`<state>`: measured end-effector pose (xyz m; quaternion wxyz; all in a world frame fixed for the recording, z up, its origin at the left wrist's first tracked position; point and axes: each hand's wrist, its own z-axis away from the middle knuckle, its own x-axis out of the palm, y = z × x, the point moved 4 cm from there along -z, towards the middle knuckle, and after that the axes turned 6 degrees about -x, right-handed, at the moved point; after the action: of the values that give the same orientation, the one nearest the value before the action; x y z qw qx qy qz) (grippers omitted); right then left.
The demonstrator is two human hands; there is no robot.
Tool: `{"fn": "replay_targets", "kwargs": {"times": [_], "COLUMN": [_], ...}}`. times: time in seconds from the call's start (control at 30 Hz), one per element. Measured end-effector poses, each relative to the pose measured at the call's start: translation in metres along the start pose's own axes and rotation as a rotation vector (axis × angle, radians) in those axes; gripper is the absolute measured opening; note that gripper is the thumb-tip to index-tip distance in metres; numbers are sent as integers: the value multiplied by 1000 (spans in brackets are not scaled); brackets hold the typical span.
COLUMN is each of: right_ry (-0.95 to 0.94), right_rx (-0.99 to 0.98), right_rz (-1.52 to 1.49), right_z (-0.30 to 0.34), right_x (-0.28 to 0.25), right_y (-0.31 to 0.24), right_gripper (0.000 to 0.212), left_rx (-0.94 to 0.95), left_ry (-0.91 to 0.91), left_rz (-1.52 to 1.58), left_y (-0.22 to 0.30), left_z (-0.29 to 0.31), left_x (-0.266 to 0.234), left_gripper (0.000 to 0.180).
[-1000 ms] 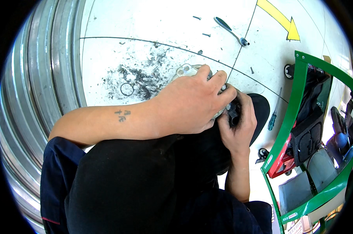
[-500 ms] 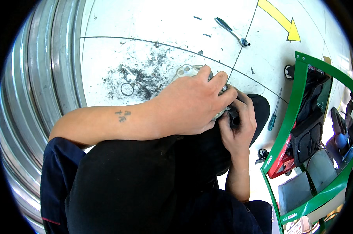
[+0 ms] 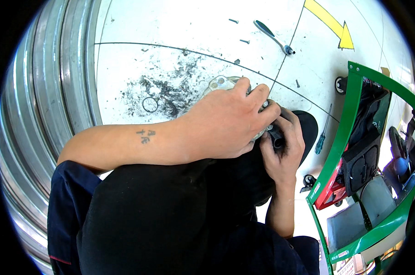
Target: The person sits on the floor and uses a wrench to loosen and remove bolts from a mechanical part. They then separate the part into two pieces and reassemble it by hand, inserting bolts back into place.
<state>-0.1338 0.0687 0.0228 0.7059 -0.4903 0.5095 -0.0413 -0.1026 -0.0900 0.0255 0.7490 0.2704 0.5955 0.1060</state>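
My left hand [image 3: 228,121] is closed over a grey cast-metal part [image 3: 221,83] with round holes along its edge. Most of that part is hidden under the hand; its far end shows beyond my knuckles. Close against its right side, my right hand [image 3: 287,149] curls its thumb and fingers around a black, hollow, tube-like piece [image 3: 276,139]. A small bright metal bolt or pin end [image 3: 265,104] shows between the two hands. Whether the black piece is joined to the metal part I cannot tell.
On the dirt-stained white tile floor lie a thin black ring [image 3: 149,105], a ratchet wrench [image 3: 274,36], loose bolts [image 3: 244,41] and a teal-handled screwdriver [image 3: 320,143]. A green-framed rack [image 3: 353,105] stands right. Ribbed metal [image 3: 47,105] curves along the left.
My right hand and the black piece have shifted very slightly to the right, with the fingers turned a little. My left hand keeps its hold on the metal part.
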Motion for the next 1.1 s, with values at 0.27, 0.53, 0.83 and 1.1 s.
{"fn": "replay_targets", "kwargs": {"times": [0.27, 0.53, 0.83, 1.1], "right_ry": [126, 65, -84, -170], "right_rx": [135, 155, 130, 200], "right_rz": [-30, 30, 145, 284], "right_z": [6, -1, -9, -22], "right_x": [8, 6, -8, -12], "right_y": [-3, -7, -33, -33], "right_gripper": [28, 27, 32, 35], "left_rx": [12, 34, -10, 4], "left_ry": [21, 44, -6, 12], "left_rz": [41, 29, 23, -18], "left_y": [-2, -1, -2, 3], "left_z": [0, 0, 0, -2], "left_x": [-2, -2, -3, 0], "left_gripper": [58, 59, 63, 67]}}
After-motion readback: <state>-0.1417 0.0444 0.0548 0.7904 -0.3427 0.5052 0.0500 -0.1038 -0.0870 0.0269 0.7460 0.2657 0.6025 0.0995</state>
